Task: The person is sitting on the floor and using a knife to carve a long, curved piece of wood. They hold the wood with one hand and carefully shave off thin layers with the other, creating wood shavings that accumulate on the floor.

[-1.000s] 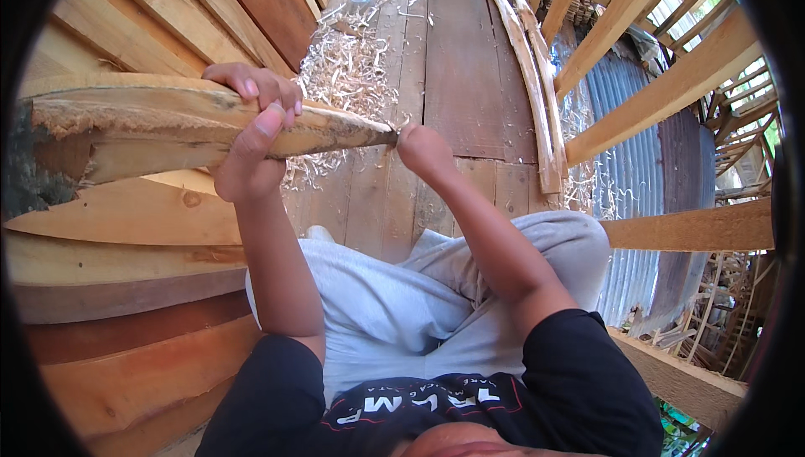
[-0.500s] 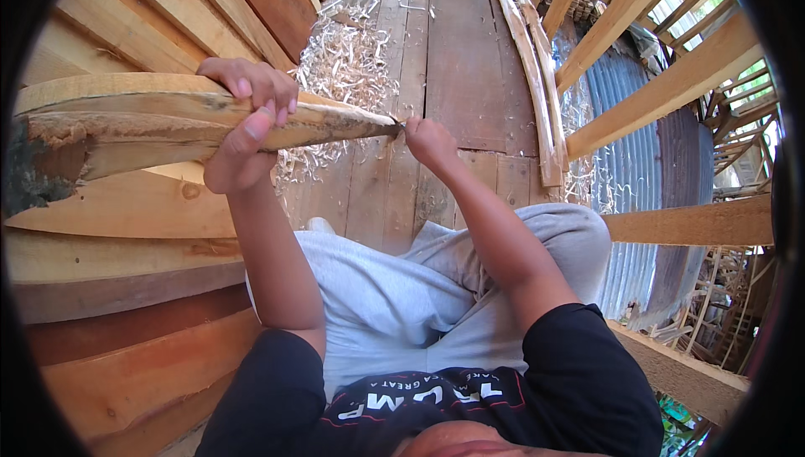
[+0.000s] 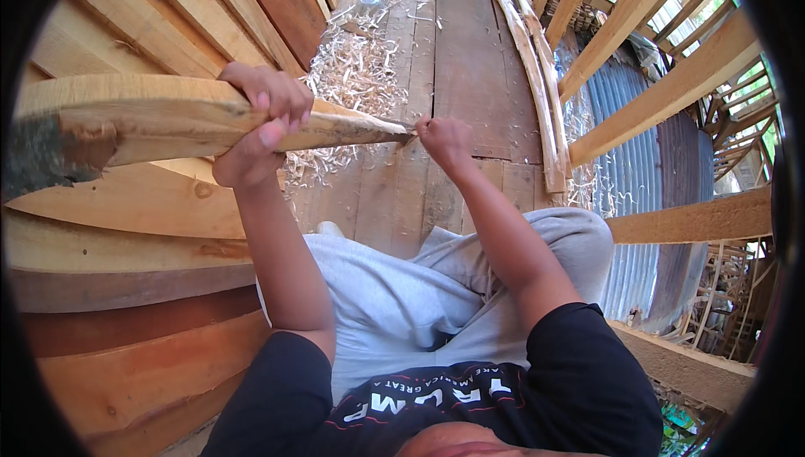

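Observation:
A long, thick piece of wood (image 3: 176, 113) lies across the left half of the view. Its near-left end is broad, with rough grey-green bark (image 3: 38, 155), and it narrows to a pale, shaved point at the right. My left hand (image 3: 260, 126) is closed round its middle, fingers over the top and thumb along the near side. Right at the narrow tip, my right hand (image 3: 446, 140) is a closed fist. A small dark bit shows between fist and tip, but what the fist holds is mostly hidden.
Curled wood shavings (image 3: 356, 67) cover the plank floor (image 3: 470, 54) beyond the wood, with a small clear round object (image 3: 369, 4) among them. Stacked boards (image 3: 126, 247) rise at left. Two long peeled poles (image 3: 532, 71) lie right of centre, beside wooden posts (image 3: 662, 92) and corrugated metal sheet (image 3: 625, 122).
Both hands and the piece of wood have shifted slightly to the right. The wood has turned a little, so its lower dark seam shows less. Both hands keep their closed grip.

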The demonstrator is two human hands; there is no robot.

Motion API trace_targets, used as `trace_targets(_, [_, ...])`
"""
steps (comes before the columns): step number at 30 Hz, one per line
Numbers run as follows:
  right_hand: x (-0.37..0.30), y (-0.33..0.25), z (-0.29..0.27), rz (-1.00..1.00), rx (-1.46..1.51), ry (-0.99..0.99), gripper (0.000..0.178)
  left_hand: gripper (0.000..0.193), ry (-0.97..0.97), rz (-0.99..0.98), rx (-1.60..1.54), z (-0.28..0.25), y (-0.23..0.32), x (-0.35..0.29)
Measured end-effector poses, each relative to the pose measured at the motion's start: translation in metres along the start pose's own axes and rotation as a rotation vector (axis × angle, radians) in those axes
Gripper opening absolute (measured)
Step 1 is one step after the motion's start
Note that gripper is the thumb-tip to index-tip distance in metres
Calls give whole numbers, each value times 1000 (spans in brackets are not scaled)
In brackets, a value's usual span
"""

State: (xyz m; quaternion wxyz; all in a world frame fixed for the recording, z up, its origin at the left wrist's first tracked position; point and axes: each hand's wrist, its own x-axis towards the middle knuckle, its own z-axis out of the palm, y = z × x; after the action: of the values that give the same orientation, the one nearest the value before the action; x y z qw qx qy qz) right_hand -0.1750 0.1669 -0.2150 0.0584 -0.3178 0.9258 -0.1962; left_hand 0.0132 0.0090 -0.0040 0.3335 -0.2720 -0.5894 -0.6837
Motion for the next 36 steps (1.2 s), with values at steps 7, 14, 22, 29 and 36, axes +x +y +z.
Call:
trace_targets(7, [15,42,22,282,162,-88,62,25,-53,13,-43,-5,2,-6])
trace_targets(14, [-8,3,39,757,1161,-386,52,27,112,13,14,-1,-1,-6])
trace_targets(22, [-30,-23,44,881,1363,-362,49,28,142,5,7,-3,-2,-7])
trace_targets(29, [-34,-34,33,711,1191,-310,51,28,150,8,20,2,-2,-6])
trace_targets(36, [-20,-17,32,687,1369,-243,44,28,173,-3,44,10,-3,-6])
